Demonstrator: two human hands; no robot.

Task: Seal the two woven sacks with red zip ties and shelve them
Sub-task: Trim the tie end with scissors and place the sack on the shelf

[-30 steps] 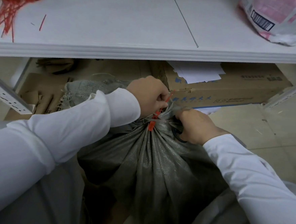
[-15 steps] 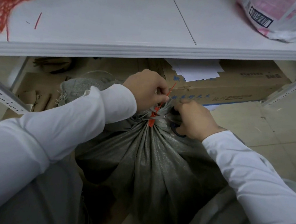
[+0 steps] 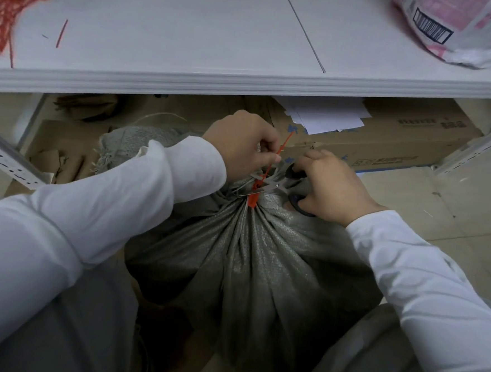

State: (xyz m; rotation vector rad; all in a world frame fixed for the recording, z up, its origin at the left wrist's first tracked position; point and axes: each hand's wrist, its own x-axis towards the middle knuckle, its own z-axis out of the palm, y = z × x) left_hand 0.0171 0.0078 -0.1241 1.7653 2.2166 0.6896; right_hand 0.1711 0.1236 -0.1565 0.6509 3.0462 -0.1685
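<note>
A grey woven sack [image 3: 250, 261] stands between my knees, its neck gathered and cinched by a red zip tie [image 3: 253, 199]. My left hand [image 3: 241, 145] pinches the tie's free tail, which sticks up and to the right. My right hand [image 3: 330, 186] grips black-handled scissors [image 3: 270, 184], whose open blades straddle the tail just above the tie's lock. Behind my left sleeve lies a second grey woven sack [image 3: 131, 146], mostly hidden. A bundle of red zip ties [image 3: 9, 9] lies on the white shelf [image 3: 176, 35] at the far left.
A cut red tie piece [image 3: 61, 33] lies near the bundle. A pink and white plastic bag [image 3: 459, 26] sits at the shelf's right end. Under the shelf are cardboard boxes [image 3: 386, 143] with white papers [image 3: 327, 116]. A perforated metal upright [image 3: 5, 160] stands left, tiled floor right.
The scissor blades have opened wider around the tie's tail. My left hand has lifted the tail slightly, and both hands stay at the sack's neck.
</note>
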